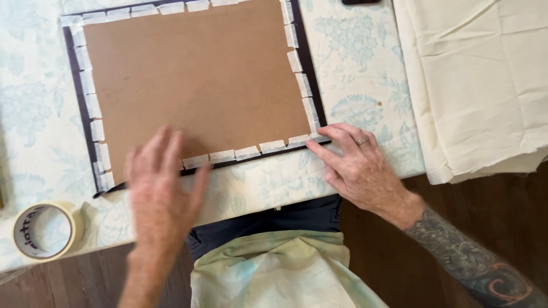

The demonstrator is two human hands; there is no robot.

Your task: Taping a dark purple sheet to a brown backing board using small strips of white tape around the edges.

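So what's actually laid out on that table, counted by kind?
Brown backing board in its dark frame: 1
Roll of masking tape: 1
Folded cream cloth: 1
Hands: 2, left hand and right hand, both at the frame's near edge
Dark item at the top edge, mostly cut off: 1
Total: 6

Table [365, 68], covered by a pale cloth with a faint blue floral print; its near edge runs along the bottom, with dark wood floor [474, 205] below. On it: a dark frame [78, 108] lying face down, brown backing board [194, 74] uppermost, short strips of pale tape [221, 155] around its border; a tape roll [43, 231] at the near left corner; folded cream fabric [479, 80] on the right, overhanging the edge.
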